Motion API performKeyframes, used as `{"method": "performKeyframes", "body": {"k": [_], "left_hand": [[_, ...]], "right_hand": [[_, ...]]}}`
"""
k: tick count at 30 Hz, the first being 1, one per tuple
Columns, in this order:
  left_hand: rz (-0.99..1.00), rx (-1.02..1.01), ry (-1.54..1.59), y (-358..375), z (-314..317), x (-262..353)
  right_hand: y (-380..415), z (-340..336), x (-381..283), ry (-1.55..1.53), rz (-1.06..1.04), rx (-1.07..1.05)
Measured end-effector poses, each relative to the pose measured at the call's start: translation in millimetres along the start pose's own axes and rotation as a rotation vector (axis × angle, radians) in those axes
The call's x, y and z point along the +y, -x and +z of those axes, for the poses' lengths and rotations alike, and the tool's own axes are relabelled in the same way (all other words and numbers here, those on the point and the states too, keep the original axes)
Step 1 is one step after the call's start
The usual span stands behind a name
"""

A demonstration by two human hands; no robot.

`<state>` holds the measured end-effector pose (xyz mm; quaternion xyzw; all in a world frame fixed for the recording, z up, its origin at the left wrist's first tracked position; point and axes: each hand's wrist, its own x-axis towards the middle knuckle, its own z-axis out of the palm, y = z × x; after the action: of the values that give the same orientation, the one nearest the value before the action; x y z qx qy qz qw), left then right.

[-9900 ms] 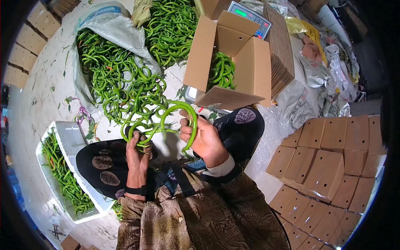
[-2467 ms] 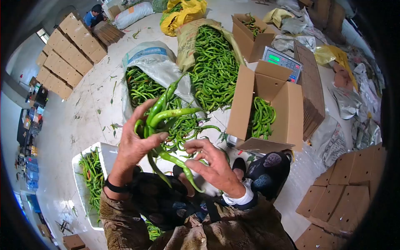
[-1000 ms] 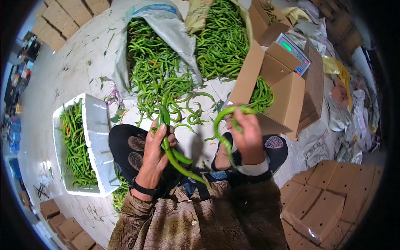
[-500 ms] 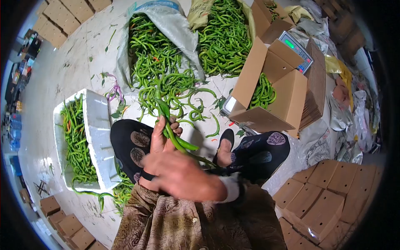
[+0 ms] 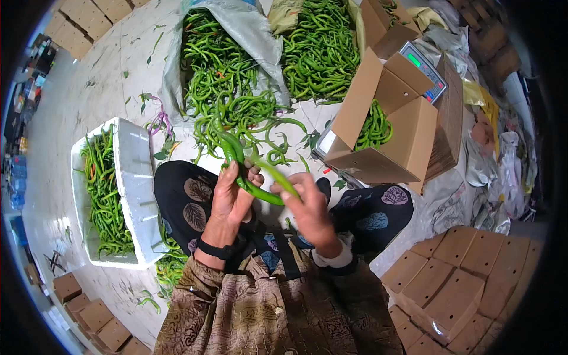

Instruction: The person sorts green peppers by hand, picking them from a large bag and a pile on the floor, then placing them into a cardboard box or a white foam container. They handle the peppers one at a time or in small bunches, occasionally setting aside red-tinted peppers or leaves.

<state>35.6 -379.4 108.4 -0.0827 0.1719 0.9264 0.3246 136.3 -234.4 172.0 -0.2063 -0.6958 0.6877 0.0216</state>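
Note:
My left hand [image 5: 228,198], with a dark band at its wrist, is closed around long green chili peppers [image 5: 232,147] that stick out past its fingers. Close by on the right, my right hand [image 5: 310,213] pinches the lower end of a paler green chili pepper [image 5: 275,174], which is smeared by motion; its upper end reaches toward my left fingers. Both hands are above my lap. Just beyond them, loose chili peppers [image 5: 236,112] spill from a white woven sack [image 5: 260,38] onto the floor.
A white foam box [image 5: 135,189] of peppers stands left. An open cardboard box [image 5: 378,168] with peppers sits on the right, beside a scale display [image 5: 423,71]. A second pepper-filled sack [image 5: 319,53] is behind. Stacked cartons [image 5: 449,284] are at lower right.
My right hand has swung from across my left wrist up and to the right, and now grips a chili pepper. My left hand keeps its peppers. The view has shifted slightly.

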Motion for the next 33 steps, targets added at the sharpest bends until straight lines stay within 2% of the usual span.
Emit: {"method": "performKeyframes", "body": {"k": [1, 2, 3, 5, 12, 17, 19, 21, 23, 25, 26, 27, 28, 29, 30, 31, 32, 33], "left_hand": [[0.003, 0.002, 0.003, 0, 1, 1], [-0.007, -0.007, 0.006, 0, 4, 2], [-0.019, -0.016, 0.008, 0, 7, 2], [-0.05, -0.036, 0.008, 1, 8, 2], [-0.167, -0.018, 0.02, 5, 19, 1], [-0.239, -0.112, -0.017, 9, 13, -4], [-0.137, -0.002, -0.309, 13, 16, -9], [-0.146, -0.012, -0.31, 15, 19, -11], [-0.127, -0.03, -0.468, 17, 28, -15], [-0.135, 0.076, -0.819, 20, 30, -17], [0.022, -0.046, -1.118, 21, 30, -23], [0.19, -0.177, -1.409, 21, 30, -28], [0.321, -0.295, -1.562, 23, 29, -30], [0.321, -0.299, -1.562, 27, 34, -29], [0.175, -0.206, -1.496, 32, 44, -28], [0.032, -0.114, -1.423, 35, 49, -26], [-0.054, -0.112, -1.303, 33, 44, -21], [-0.067, -0.122, -1.136, 32, 45, -18]], "right_hand": [[-4, -6, 14, -0.272, 0.008, -0.004], [0, -20, -6, -0.287, 0.112, -0.106], [-1, -29, -6, -0.286, 0.114, -0.105], [-1, -40, -5, -0.52, 0.205, -0.279], [-10, -34, -6, -0.817, 0.379, -0.21], [-15, -34, 0, -0.875, 0.381, -0.204], [-18, -34, 6, -0.841, 0.313, -0.218], [-20, -32, 13, -0.859, 0.299, -0.207], [-21, -26, 13, -0.877, 0.285, -0.193], [-20, -12, 4, -0.567, 0.118, -0.032], [-21, -9, -5, -0.467, 0.118, -0.076], [-27, -6, 1, -0.192, 0.027, -0.054], [-33, -6, 18, -0.177, 0.016, -0.039], [-39, -6, 25, -0.161, 0.003, -0.024], [-40, -9, 28, -0.161, 0.003, -0.025], [-40, -13, 24, -0.453, 0.122, -0.03], [-40, -17, 22, -0.745, 0.242, -0.035], [-40, -22, 24, -0.745, 0.244, -0.035]]}}
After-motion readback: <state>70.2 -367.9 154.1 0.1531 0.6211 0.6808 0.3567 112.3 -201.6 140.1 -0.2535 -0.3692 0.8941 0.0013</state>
